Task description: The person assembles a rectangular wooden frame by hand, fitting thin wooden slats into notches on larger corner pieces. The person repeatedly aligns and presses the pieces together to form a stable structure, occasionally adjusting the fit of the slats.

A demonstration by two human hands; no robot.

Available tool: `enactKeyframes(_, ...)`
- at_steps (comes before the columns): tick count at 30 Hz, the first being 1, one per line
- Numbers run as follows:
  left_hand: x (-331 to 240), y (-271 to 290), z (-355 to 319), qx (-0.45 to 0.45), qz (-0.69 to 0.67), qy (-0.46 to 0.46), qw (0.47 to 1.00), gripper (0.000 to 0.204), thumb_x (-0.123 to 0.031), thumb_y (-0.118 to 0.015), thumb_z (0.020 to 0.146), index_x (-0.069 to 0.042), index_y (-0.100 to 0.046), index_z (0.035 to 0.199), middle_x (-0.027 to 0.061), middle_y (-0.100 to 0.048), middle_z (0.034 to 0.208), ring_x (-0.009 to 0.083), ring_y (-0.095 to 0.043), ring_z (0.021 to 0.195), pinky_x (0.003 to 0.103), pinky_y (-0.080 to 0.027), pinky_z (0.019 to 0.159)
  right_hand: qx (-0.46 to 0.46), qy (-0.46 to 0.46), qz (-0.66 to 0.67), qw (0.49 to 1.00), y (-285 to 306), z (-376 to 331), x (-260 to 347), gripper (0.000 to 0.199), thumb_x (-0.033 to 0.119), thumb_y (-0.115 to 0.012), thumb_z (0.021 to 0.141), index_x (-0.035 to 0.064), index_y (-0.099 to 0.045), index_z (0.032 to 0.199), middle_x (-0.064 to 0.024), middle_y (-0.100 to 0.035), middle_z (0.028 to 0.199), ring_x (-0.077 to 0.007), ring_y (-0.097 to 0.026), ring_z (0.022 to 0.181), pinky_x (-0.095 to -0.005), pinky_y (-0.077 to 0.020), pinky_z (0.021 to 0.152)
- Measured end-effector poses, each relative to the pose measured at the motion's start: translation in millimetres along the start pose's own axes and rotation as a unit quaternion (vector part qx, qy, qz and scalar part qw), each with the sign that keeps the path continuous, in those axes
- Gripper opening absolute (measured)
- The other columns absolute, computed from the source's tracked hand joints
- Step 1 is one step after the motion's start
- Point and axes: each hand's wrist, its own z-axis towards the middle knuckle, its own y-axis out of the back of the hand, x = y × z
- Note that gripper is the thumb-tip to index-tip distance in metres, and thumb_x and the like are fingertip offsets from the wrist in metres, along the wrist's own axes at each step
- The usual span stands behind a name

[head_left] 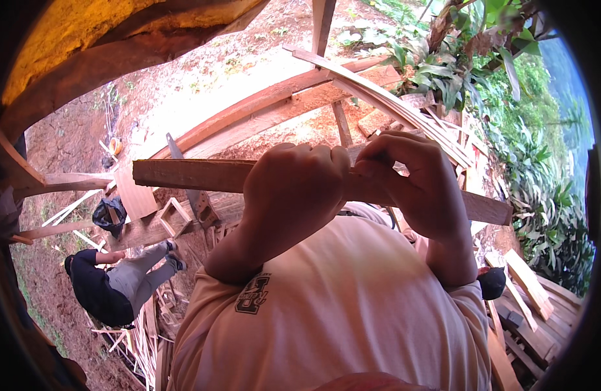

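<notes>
A long, narrow wooden board point(193, 174) lies crosswise in front of my chest, its right end slightly lower than its left. My left hand point(299, 186) is wrapped round it near the middle in a closed fist. To the right of it, my right hand point(418, 186) has its fingers bent over the board's upper edge, with thumb and forefinger pinched together at the wood. Whether something small sits in that pinch I cannot make out. Beyond the board's left part is a handsaw point(175, 147), its blade pointing up and its wooden handle showing below the board.
Long timber beams point(248, 114) and a stack of thin planks point(405, 114) lie beyond my hands. A small wooden frame point(175, 217) and a black bag point(109, 215) are at left. A person point(108, 287) in a dark top is at lower left. Boards point(528, 283) lie at right.
</notes>
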Motion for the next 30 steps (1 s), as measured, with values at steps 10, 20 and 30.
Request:
enactKeyframes(10, 1, -2, 0, -0.005, -0.008, 0.002, 1.000, 0.030, -0.034, -0.079, 0.084, -0.009, -0.062, 0.083, 0.0081, -0.066, 0.069, 0.0281, -0.068, 0.061, 0.042, -0.054, 0.058, -0.009, -0.016, 0.012, 1.000, -4, 1, -2, 0.011, 0.009, -0.076, 0.093, -0.0015, -0.075, 0.097, -0.0120, -0.073, 0.086, -0.0212, -0.072, 0.078, -0.0349, -0.0551, 0.074)
enactKeyframes(20, 0, -1, 3, -0.010, -0.020, 0.004, 1.000, 0.027, -0.030, -0.076, 0.086, -0.008, -0.061, 0.081, 0.0094, -0.067, 0.068, 0.0307, -0.069, 0.061, 0.043, -0.055, 0.059, -0.016, 0.032, -0.046, 0.998, -3, 4, 1, 0.014, 0.009, -0.080, 0.089, -0.0006, -0.070, 0.084, -0.0103, -0.066, 0.073, -0.0224, -0.066, 0.067, -0.0350, -0.0494, 0.063)
enactKeyframes(30, 1, -2, 0, -0.024, -0.027, 0.008, 0.999, 0.025, -0.029, -0.077, 0.085, -0.009, -0.063, 0.079, 0.0097, -0.067, 0.070, 0.0316, -0.070, 0.063, 0.044, -0.056, 0.061, -0.081, 0.034, -0.082, 0.993, -20, 1, 5, 0.029, 0.014, -0.076, 0.092, -0.0002, -0.058, 0.075, -0.0165, -0.059, 0.069, -0.0373, -0.062, 0.065, -0.0438, -0.0484, 0.061)
